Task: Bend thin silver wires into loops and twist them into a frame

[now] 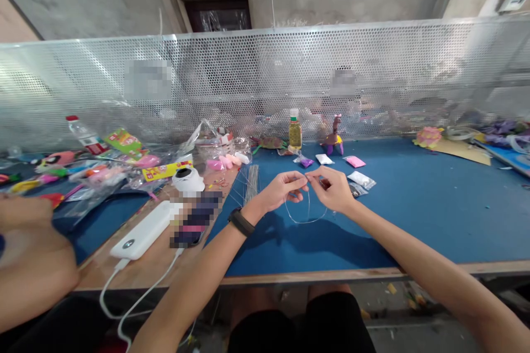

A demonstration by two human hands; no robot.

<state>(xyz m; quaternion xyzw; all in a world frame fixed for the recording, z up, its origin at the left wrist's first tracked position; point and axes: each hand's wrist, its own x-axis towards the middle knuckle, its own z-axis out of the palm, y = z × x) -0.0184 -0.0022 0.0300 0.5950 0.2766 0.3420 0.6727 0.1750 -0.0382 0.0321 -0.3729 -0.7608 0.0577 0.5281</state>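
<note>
My left hand (285, 190) and my right hand (332, 188) meet above the blue table mat (414, 215), fingertips pinched together. Between them hangs a thin wire (306, 219) bent into a loop that droops below both hands. Each hand pinches one end of that wire. A dark band sits on my left wrist (240, 222). A bundle of straight thin wires (250, 183) lies on the mat just left of my left hand.
A white power bank (144, 230) with a cable lies at the left. Small bags (361, 179), a pink pad (355, 161), a yellow bottle (295, 131) and a clay figure (333, 139) stand behind my hands. Another person's arm (28, 256) is at far left. A perforated metal screen (265, 83) closes the back.
</note>
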